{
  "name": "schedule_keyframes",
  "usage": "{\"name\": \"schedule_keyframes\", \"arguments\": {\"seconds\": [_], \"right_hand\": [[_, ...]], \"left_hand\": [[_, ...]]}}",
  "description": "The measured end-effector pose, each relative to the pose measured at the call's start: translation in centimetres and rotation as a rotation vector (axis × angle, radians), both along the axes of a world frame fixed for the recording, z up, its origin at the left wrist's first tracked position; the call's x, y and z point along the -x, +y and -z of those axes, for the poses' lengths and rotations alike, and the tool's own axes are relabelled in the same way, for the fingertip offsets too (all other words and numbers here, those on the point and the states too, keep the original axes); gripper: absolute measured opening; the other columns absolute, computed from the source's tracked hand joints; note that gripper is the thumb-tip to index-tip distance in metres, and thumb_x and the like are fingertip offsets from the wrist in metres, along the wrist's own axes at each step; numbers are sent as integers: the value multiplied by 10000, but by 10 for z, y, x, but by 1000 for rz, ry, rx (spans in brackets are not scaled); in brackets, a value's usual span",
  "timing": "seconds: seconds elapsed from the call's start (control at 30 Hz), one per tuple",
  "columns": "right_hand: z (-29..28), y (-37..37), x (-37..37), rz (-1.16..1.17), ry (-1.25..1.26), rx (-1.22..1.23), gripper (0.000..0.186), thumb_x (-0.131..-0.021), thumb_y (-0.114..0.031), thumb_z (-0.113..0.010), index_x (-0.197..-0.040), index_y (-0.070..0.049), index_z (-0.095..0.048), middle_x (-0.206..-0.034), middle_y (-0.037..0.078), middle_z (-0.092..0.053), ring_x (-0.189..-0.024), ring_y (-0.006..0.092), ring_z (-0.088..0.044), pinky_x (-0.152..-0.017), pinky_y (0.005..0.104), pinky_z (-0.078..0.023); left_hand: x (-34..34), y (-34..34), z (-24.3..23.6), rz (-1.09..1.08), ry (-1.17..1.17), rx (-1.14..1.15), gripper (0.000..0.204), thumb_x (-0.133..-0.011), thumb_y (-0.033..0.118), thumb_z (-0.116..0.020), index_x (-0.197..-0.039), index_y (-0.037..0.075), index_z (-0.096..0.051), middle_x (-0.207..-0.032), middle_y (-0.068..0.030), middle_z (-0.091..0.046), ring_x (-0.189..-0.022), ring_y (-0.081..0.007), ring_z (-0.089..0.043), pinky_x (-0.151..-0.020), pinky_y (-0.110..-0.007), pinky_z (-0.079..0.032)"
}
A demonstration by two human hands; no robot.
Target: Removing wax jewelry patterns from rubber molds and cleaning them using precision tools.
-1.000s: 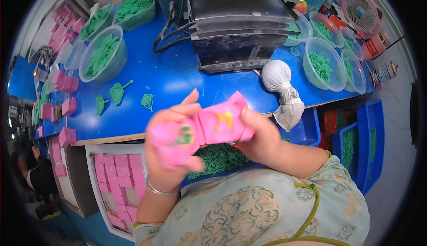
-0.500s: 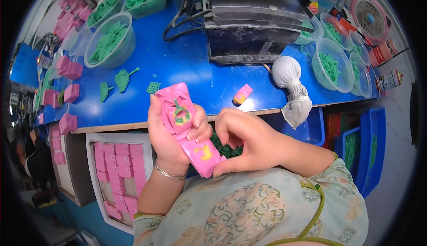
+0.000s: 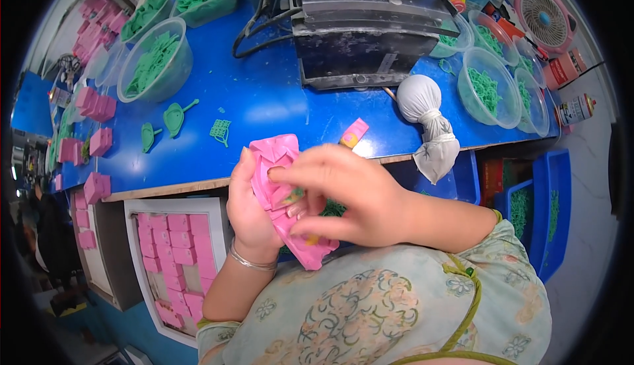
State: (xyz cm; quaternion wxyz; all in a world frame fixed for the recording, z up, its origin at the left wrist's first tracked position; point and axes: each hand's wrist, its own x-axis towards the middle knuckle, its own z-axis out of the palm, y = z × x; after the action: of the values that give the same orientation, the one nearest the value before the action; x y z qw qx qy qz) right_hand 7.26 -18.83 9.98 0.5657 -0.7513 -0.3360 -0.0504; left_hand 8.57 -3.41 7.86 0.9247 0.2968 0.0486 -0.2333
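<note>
A long pink rubber mould [image 3: 277,146] lies folded open in my left hand [image 3: 254,213], whose thumb and fingers wrap round its sides. Inside it a green wax piece [image 3: 294,195] shows partly, with yellow patches on the pink around it. Over the mould reaches my right hand [image 3: 360,196], slightly blurred. Its index fingertip touches the mould's upper half and the thumb lies at the lower half, spread apart from each other. The curled fingers between hide part of the wax piece. Beyond my hands, a small pink and yellow block [image 3: 354,132] rests on the blue table [image 3: 257,110].
Green wax pieces [image 3: 174,119] and a green lattice [image 3: 220,132] lie on the table. A tied white cloth pouch [image 3: 422,104] sits right of a black metal machine [image 3: 356,58]. Tubs [image 3: 178,77] of green pieces stand both sides. Below are a tray [image 3: 228,219] of pink blocks and blue bins [image 3: 551,213].
My right hand has moved up and left from the mould's lower end onto its middle, covering much of the green wax piece. The mould has dropped slightly, uncovering the lattice on the table.
</note>
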Motion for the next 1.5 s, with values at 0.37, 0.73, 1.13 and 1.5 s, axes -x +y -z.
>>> {"name": "schedule_keyframes", "arguments": {"seconds": [0.37,0.73,1.13,1.5], "right_hand": [[12,-2,-4,-4,396,-411,170,-816,-13,-603,-980,15,-565,-818,109,-575,-638,158,-595,-593,254,-503],[5,-6,0,140,570,-362,198,-829,-160,-624,-932,-28,-519,-819,70,-515,-654,118,-539,-517,229,-444],[-4,-6,-13,177,-4,46,137,-684,-100,-689,-732,-30,-581,-868,101,-496,-809,260,-501,-707,346,-415],[-10,-2,-8,288,-427,-26,302,-706,-179,-708,-957,-35,-622,-953,118,-530,-795,238,-533,-673,326,-436]], "left_hand": [[0,-5,-10,27,33,122,677,-889,566,-263,-1020,-62,-482,-743,-135,-544,-515,-166,-492,-454,-262,-393],[-7,1,-6,89,-68,256,689,-897,554,-256,-981,-83,-503,-767,-167,-556,-461,-165,-475,-466,-284,-413],[5,1,13,-55,-605,-585,713,-743,227,-722,-1286,35,-302,-1045,-74,-498,-943,-118,-491,-821,-263,-410],[5,-2,0,-124,-621,-615,595,-861,354,-581,-1283,11,-338,-1038,-114,-542,-913,-149,-544,-784,-255,-459]]}}
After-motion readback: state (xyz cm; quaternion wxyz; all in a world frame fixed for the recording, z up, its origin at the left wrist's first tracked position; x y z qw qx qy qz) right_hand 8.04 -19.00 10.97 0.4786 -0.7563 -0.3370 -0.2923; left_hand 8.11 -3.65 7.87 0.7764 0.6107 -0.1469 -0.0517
